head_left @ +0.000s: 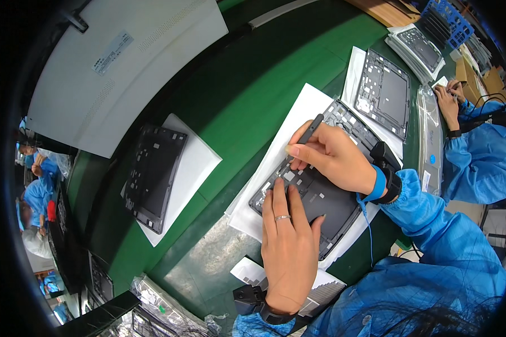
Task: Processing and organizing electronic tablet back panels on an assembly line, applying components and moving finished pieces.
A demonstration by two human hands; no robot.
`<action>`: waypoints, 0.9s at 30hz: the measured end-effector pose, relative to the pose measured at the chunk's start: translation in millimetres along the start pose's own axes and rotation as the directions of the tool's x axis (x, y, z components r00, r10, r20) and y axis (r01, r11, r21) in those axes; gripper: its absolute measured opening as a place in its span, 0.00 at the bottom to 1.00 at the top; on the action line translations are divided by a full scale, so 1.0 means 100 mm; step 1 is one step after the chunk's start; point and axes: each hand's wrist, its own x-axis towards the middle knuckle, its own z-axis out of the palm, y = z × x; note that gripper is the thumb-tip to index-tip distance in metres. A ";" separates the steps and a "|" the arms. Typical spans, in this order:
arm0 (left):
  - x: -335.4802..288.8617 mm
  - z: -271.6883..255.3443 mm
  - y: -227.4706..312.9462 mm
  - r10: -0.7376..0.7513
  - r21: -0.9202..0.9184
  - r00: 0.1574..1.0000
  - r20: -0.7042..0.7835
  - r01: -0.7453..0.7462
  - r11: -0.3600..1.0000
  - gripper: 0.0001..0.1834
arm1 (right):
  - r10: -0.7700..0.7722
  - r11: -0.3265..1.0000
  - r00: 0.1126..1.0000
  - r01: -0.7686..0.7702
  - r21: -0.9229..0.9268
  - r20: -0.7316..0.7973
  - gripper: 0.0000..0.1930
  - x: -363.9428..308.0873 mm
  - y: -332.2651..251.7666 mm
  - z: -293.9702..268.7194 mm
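Observation:
A black device casing [334, 205] with many small white and silver pads lies at a slant on white sheets [307, 100] in front of me. My left hand [289, 247] rests on its near left part, fingers stretched out and lying flat, a ring on one finger. Pinched in my right hand [340, 160] is a black pen-shaped tool [311, 129], held over the casing's upper left side. The tool's lower end is hidden behind my fingers. A blue wrist strap [379, 184] with a thin cord circles my right wrist.
Another casing [157, 174] lies on paper at the left of the green table [253, 84]. One more casing [383, 92] and a stack of panels [416, 50] stand at the right. A large pale monitor back [129, 62] fills the upper left. A co-worker's hands [448, 104] are at far right.

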 end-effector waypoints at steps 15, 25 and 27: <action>0.19 0.10 -0.06 0.072 0.208 0.988 -0.136 -0.042 0.977 0.38 | -0.107 0.970 0.973 0.147 0.193 -0.206 0.12 -0.24 -0.06 -0.04; -1.55 -0.29 -0.76 -0.385 -0.140 0.923 0.034 0.385 0.912 0.47 | -0.027 1.000 0.911 0.020 0.021 0.411 0.10 -1.52 -0.04 1.02; -1.73 -0.10 -0.78 -0.415 -0.098 0.904 0.102 0.424 0.900 0.58 | -0.038 0.998 0.906 0.054 -0.026 0.421 0.10 -1.50 0.09 1.23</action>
